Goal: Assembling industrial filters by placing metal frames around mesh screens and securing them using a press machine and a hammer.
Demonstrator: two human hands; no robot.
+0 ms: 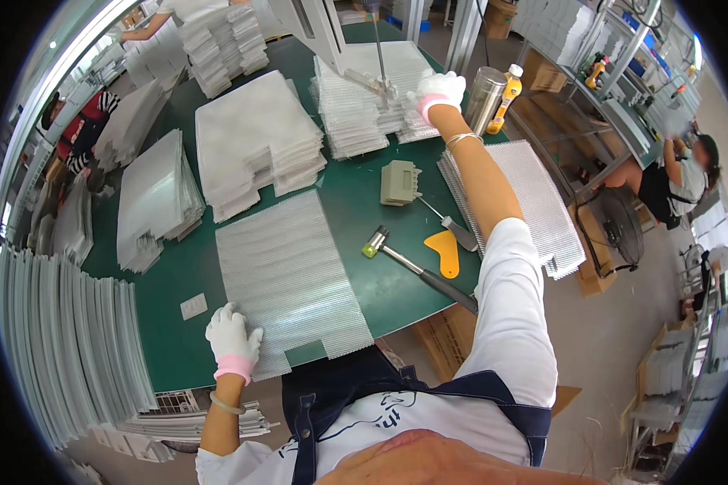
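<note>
A silvery perforated mesh sheet [287, 250] with a notch in its near edge lies flat on the green table. My left hand [233, 335], in a white glove with a pink cuff, rests on its near left edge with the fingers apart. Far to the right, my gloved right hand [439, 90] is at the right side of a stack of mesh sheets [348, 121]. Its fingers look curled in, and what they hold, if anything, is hidden. Beside that hand is a metal arm with a rod [384, 89] over the stack.
A mallet [416, 271], a yellow scraper [445, 252], a dark-handled tool [459, 233] and a grey-green box [399, 183] lie right of the sheet. A steel flask [485, 99] and yellow bottle [505, 101] stand beyond. More sheet stacks [255, 137] surround them; people work farther off.
</note>
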